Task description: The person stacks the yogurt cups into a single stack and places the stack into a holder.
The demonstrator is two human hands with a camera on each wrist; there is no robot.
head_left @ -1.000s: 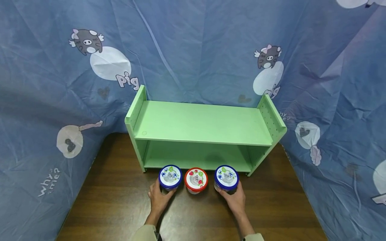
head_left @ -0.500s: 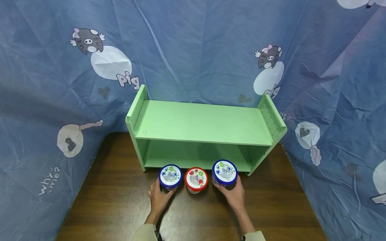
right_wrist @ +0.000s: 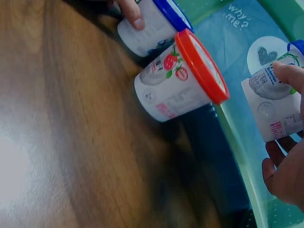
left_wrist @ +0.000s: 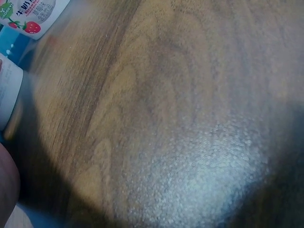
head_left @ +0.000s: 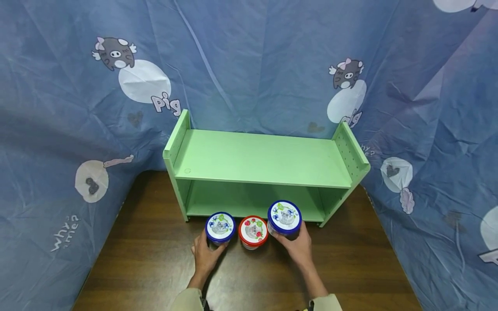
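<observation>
Blue-lidded cups point(head_left: 284, 217) hide both hands' fingers point(head_left: 277, 240) (mostly).

The left wrist view is mostly blurred table point(left_wrist: 180, 118); a strawberry-printed cup point(left_wrist: 31, 14) is cut off at the upper left corner, and a second cup point(left_wrist: 8, 95) at the left edge. In the right wrist view, the right hand point(right_wrist: 287, 175) and its blue-lidded cup point(right_wrist: 275, 104) run off the right edge. Lid print in the head view is too small to read.
</observation>
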